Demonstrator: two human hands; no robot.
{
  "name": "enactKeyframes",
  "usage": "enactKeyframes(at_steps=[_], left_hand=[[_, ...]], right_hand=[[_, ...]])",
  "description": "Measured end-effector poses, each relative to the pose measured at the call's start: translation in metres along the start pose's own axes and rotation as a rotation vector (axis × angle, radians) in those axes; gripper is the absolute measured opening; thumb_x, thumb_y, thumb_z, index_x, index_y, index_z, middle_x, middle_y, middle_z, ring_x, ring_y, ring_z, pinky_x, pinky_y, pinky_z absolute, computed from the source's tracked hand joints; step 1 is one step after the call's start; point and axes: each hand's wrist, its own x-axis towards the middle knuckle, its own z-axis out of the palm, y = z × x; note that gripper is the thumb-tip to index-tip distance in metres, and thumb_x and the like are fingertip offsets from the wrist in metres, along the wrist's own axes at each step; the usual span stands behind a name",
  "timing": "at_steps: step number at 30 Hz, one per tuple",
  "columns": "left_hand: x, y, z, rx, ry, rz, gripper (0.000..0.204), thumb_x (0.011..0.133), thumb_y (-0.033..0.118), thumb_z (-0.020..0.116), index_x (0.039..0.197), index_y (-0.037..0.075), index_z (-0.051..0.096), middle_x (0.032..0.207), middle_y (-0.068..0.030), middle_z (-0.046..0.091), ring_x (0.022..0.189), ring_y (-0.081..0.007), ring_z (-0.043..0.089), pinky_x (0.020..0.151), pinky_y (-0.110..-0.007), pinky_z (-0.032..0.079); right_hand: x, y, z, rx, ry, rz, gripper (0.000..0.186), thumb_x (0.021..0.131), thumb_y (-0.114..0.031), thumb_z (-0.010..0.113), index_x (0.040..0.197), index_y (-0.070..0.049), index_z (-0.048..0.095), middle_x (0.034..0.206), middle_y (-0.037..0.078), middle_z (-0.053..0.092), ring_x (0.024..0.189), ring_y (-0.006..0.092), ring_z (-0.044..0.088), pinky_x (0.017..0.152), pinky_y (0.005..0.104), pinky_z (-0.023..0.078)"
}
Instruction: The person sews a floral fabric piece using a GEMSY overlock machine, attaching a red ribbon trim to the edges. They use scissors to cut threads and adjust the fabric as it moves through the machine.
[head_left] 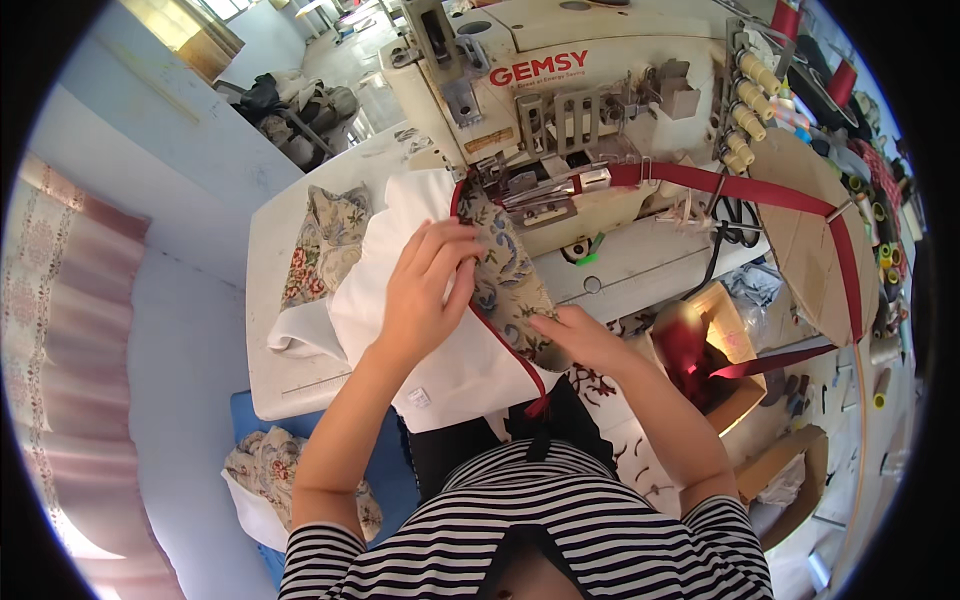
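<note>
White cloth (390, 250) spreads over the sewing table and hangs over its front edge into my lap. A floral tapestry-like fabric (500, 265) lies along its right side, and a dark red binding strip (505, 345) runs between the two. My left hand (430, 285) rests on the white cloth near the red edge, fingers bent and thumb apart from them. At the fabric's lower right edge, my right hand (585, 338) grips it with the thumb on top; its other fingers are mostly hidden. The fabric's far end reaches the needle area of the sewing machine (600, 110).
Red tape (740, 185) feeds into the machine from the right, past a cardboard disc (800, 260). An open box (735, 315) holds more red tape. Thread cones (750, 95) stand far right. Floral pieces lie on the table (275, 370) and the blue surface (385, 500) at left.
</note>
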Motion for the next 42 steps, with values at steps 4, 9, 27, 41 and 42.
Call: enactKeyframes(at_steps=[4,9,27,41,42], left_hand=[[-0.002,-0.04,0.045,-0.242,0.051,-0.15,0.017,0.078,-0.007,0.051,0.09,0.002,0.057,0.1,-0.009,0.057,0.092,-0.0266,0.054,0.077,-0.033,0.045],[0.007,-0.06,0.044,-0.346,-0.012,-0.148,0.015,0.079,-0.006,0.05,0.09,0.002,0.057,0.101,-0.0085,0.057,0.094,-0.0243,0.053,0.079,-0.031,0.044],[0.024,-0.059,0.011,0.115,-0.256,0.413,0.015,0.078,0.016,0.064,0.072,0.006,0.055,0.076,-0.0077,0.054,0.08,-0.0248,0.054,0.081,-0.04,0.041],[-0.005,-0.019,0.027,-0.221,-0.122,-0.202,0.022,0.086,0.002,0.052,0.108,0.003,0.054,0.112,-0.0134,0.055,0.103,-0.0285,0.053,0.088,-0.032,0.042],[-0.004,-0.024,0.031,-0.216,-0.102,-0.172,0.021,0.086,0.002,0.052,0.107,0.003,0.054,0.111,-0.0127,0.055,0.101,-0.0279,0.053,0.086,-0.032,0.043]], right_hand=[[-0.01,0.015,-0.015,0.238,-0.081,-0.02,0.038,0.094,-0.03,0.049,0.108,0.004,0.058,0.097,0.001,0.061,0.085,0.006,0.052,0.076,0.0222,0.042],[-0.004,0.007,-0.012,0.29,-0.126,-0.017,0.039,0.094,-0.03,0.049,0.112,0.004,0.057,0.102,0.001,0.061,0.09,0.0066,0.053,0.08,0.0223,0.043],[0.048,-0.032,-0.022,-0.129,0.015,0.027,0.039,0.093,-0.033,0.047,0.102,0.002,0.062,0.078,0.004,0.063,0.072,0.0088,0.057,0.065,0.0255,0.045],[0.023,-0.012,-0.013,0.502,-0.363,-0.005,0.041,0.092,-0.023,0.054,0.121,0.006,0.048,0.116,0.009,0.057,0.1,0.0132,0.057,0.087,0.0274,0.046],[0.026,-0.007,-0.016,0.479,-0.377,-0.008,0.041,0.092,-0.023,0.054,0.121,0.006,0.048,0.116,0.01,0.057,0.101,0.0136,0.057,0.086,0.0276,0.046]])
